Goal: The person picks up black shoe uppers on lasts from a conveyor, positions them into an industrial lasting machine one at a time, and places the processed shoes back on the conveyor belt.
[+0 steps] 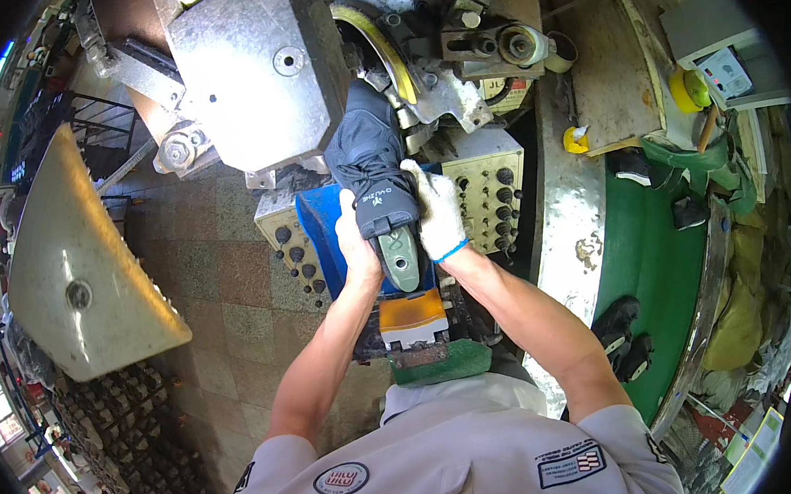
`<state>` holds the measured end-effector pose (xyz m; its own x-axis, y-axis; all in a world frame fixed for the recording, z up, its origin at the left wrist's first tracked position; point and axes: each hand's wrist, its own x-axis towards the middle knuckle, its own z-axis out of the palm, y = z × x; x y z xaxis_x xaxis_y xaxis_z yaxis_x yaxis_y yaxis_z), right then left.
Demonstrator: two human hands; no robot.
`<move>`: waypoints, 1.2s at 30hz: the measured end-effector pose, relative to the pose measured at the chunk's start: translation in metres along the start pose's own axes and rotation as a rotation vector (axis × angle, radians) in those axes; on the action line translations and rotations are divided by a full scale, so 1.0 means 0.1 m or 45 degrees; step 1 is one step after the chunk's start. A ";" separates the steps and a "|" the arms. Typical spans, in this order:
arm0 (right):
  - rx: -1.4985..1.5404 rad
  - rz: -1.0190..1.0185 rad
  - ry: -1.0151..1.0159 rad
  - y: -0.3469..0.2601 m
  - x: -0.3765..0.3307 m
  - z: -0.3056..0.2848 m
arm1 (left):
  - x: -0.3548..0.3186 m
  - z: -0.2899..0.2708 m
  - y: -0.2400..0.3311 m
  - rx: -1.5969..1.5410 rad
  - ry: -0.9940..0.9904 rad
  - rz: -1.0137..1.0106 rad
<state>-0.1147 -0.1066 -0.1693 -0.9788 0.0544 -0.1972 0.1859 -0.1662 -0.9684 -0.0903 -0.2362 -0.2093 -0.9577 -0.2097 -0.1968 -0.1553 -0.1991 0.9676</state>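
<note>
A dark blue-grey shoe upper (369, 149) lies between my two hands, its toe pointing away into the metal machine. The green shoe last (400, 264) sticks out of its heel end toward me. My bare left hand (357, 240) is closed along the left side of the heel. On the right side, my right hand (435, 211), in a white glove with a blue cuff, grips the shoe near the collar. Beside the toe is a curved yellow-edged part (374, 46) of the machine. How far the toe touches the machine is hidden.
A big metal housing (242, 68) stands left of the shoe. Control boxes with black knobs (485, 194) flank a blue tray (318, 232) below it. At right runs a green conveyor belt (650, 258) carrying black shoes (625, 335). A pale curved panel (87, 269) juts in at left.
</note>
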 end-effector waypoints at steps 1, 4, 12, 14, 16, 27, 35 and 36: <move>-0.068 0.012 -0.010 -0.02 0.01 -0.03 | 0.00 0.02 -0.04 -0.218 0.018 -0.094; -0.555 -0.429 -0.071 0.19 0.05 -0.17 | 0.01 0.08 -0.06 -0.431 0.000 -0.136; -0.464 -0.387 -0.053 0.10 -0.01 -0.12 | -0.06 0.11 0.27 -0.627 -0.068 -0.341; -0.902 -0.793 -0.004 0.13 0.00 -0.16 | 0.01 0.00 0.27 -0.229 -0.095 -0.170; -0.245 -0.465 0.015 -0.03 -0.10 -0.09 | 0.02 -0.14 0.57 0.070 -0.273 -0.462; 0.558 0.370 0.685 0.31 -1.11 -2.21 | -0.92 0.18 1.02 0.362 0.178 0.326; 1.091 0.576 0.929 1.09 -1.17 -4.53 | -0.74 0.65 0.83 0.973 0.361 0.419; 1.001 0.607 1.009 1.16 -1.04 -4.80 | -0.71 0.67 0.80 0.972 0.414 0.371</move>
<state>0.0497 0.3415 -0.3342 -0.4514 0.3661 -0.8138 0.1415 -0.8710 -0.4704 -0.0507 -0.1734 -0.1075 -0.8862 -0.4377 0.1516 -0.1463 0.5749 0.8050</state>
